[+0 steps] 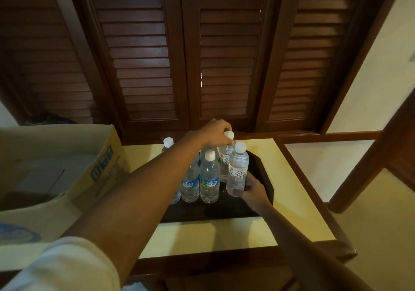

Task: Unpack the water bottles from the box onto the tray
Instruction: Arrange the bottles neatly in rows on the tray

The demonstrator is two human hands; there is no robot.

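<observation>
Apparently both hands point(215, 133) on two upright bottles point(237, 171), tray point(265, 178) beneath.

Dim, warm indoor light falls from above, leaving the louvred shutters point(186, 50) dark with thin daylight slits, soft shadows across the pale bench point(202, 234), a blurred sleeve point(60, 266) close up, and wide-angle bending at the edges.

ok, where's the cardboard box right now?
Head view, left side: the cardboard box sits open on the table, left of the dark tray holding the bottles.
</observation>
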